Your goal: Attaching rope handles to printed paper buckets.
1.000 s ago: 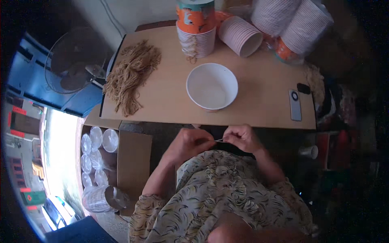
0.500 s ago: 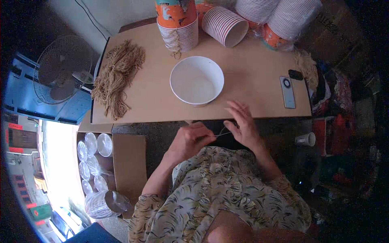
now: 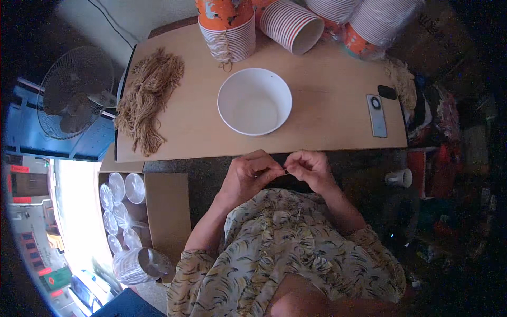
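Close in front of my body, just off the table's near edge, my two hands meet at the fingertips. My left hand (image 3: 249, 173) is closed in a pinch, and a short piece of a thin strand (image 3: 286, 170) shows at its fingertips. The curled fingers of my right hand (image 3: 312, 170) pinch the strand's other side; its exact kind is too small to make out. Beyond them a white paper bucket (image 3: 254, 124) stands upright on the table, its open mouth toward me. Neither hand touches it.
On the table (image 3: 200, 140) lie a bundle of tan twine (image 3: 150, 100) at left and a phone (image 3: 377, 116) at right. Stacked paper buckets (image 3: 227, 45) line the back. A carton (image 3: 168, 206) of plastic-wrapped cups and a fan (image 3: 76, 92) stand at left.
My right hand has come down and left, its spread fingers curling into a pinch beside my left fingertips. The strand between the hands shows less. The whole view has shifted slightly.
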{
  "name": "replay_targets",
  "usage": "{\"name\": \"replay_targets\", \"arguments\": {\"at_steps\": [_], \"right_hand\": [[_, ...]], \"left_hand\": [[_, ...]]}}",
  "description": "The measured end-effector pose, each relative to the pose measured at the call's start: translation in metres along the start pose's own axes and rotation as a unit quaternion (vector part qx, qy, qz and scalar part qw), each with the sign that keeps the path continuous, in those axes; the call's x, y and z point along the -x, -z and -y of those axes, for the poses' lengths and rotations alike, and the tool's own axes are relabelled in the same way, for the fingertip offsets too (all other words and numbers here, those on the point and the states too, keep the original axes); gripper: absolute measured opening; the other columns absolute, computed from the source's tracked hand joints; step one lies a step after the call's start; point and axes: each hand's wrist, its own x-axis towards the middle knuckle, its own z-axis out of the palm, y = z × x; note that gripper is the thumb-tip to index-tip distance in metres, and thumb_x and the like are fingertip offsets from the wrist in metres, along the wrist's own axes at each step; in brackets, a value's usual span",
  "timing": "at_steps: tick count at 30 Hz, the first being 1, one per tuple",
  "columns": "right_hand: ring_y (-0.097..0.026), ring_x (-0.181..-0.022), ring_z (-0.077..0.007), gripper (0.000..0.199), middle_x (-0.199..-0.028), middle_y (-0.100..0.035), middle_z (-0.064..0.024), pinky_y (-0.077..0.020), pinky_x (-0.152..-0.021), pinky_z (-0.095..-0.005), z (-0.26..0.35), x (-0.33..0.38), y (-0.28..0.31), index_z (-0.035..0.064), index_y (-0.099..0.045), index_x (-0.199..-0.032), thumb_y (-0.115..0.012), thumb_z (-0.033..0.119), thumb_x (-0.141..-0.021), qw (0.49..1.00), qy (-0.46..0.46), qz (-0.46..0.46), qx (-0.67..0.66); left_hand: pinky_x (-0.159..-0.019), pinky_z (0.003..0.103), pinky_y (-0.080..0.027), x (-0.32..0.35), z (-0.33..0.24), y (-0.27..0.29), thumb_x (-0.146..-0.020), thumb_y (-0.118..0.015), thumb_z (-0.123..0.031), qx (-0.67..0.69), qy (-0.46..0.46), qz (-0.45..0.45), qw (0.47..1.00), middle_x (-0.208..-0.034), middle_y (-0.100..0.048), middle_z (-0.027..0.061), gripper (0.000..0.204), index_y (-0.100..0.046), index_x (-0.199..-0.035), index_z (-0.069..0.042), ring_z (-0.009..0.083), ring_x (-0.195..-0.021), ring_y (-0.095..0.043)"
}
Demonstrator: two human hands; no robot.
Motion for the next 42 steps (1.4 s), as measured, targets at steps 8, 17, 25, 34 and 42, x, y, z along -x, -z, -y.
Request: {"name": "replay_targets", "arguments": {"at_steps": [8, 17, 25, 34, 42], "right_hand": [[-0.048, -0.062, -0.0019, 0.014, -0.071, -0.058, 0.0043, -0.0373, -0.055, -0.0184, -0.004, -0.006, -0.002, 0.0009, -0.067, -0.095, -0.070, 0.013, -0.088, 0.998, 0.019, -0.017, 0.052], [-0.044, -0.057, -0.0021, 0.010, -0.068, -0.054, 0.0051, -0.0342, -0.051, -0.0187, 0.019, -0.021, -0.004, 0.0027, -0.062, -0.089, -0.062, 0.012, -0.093, 0.992, -0.002, -0.114, -0.058], [-0.046, -0.059, -0.0017, 0.010, -0.069, -0.052, 0.0042, -0.0364, -0.052, -0.0187, 0.074, -0.051, -0.006, -0.0002, -0.058, -0.092, -0.060, 0.009, -0.096, 0.993, 0.083, 0.011, 0.087], [-0.049, -0.049, -0.0026, 0.008, -0.063, -0.060, 0.0008, -0.0351, -0.044, -0.0194, 0.063, -0.058, -0.016, 0.0006, -0.060, -0.092, -0.058, 0.008, -0.096, 0.990, -0.058, 0.060, 0.116], [-0.052, -0.051, -0.0030, 0.008, -0.062, -0.059, 0.0009, -0.0376, -0.045, -0.0204, 0.050, -0.053, -0.012, -0.0002, -0.060, -0.089, -0.059, 0.005, -0.095, 0.978, -0.103, 0.072, 0.165]], "left_hand": [[-0.061, 0.033, -0.050, -0.003, 0.011, 0.000, -0.082, -0.075, -0.006, 0.033, -0.009, -0.030, 0.999, -0.079, -0.064, 0.0083, 0.008, -0.071, -0.087, -0.001, 0.0210, -0.070, -0.063], [-0.081, 0.038, -0.054, -0.011, 0.023, 0.032, -0.074, -0.075, -0.004, 0.230, 0.062, -0.229, 0.944, -0.108, -0.065, 0.0071, 0.028, -0.069, -0.102, -0.006, 0.0265, -0.099, -0.061], [-0.088, 0.040, -0.054, -0.018, 0.048, 0.059, -0.071, -0.074, -0.004, -0.340, -0.135, -0.112, 0.924, -0.127, -0.060, 0.0055, 0.023, -0.066, -0.091, -0.012, 0.0334, -0.122, -0.052], [-0.078, 0.036, -0.059, 0.020, 0.045, 0.010, -0.071, -0.069, 0.002, -0.290, -0.123, -0.136, 0.939, -0.107, -0.065, 0.0060, 0.029, -0.067, -0.098, -0.009, 0.0270, -0.109, -0.063], [-0.080, 0.035, -0.058, 0.036, 0.047, 0.004, -0.070, -0.069, 0.002, -0.295, -0.164, -0.122, 0.933, -0.110, -0.065, 0.0065, 0.034, -0.069, -0.103, -0.004, 0.0251, -0.106, -0.065]]}}
